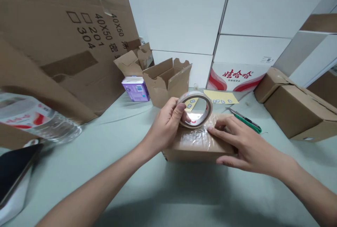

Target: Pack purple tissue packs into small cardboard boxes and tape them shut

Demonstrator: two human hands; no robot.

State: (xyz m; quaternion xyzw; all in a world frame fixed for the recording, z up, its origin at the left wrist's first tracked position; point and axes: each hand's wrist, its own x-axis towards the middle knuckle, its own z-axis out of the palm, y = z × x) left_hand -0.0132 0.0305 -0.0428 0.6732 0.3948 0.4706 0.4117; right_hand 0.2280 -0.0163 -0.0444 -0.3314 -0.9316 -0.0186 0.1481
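Observation:
A small brown cardboard box lies closed on the pale green table, with clear tape wrinkled across its top. My left hand is closed round a roll of clear tape, held upright over the box's far edge. My right hand lies flat on the box's right side, fingers stretched out and pressing the tape down, thumb along the front edge.
An open small carton and a purple packet stand behind the box. A green utility knife lies to the right, near a closed brown box. Large flattened cardboard leans at left, above a plastic water bottle. White cartons stack behind.

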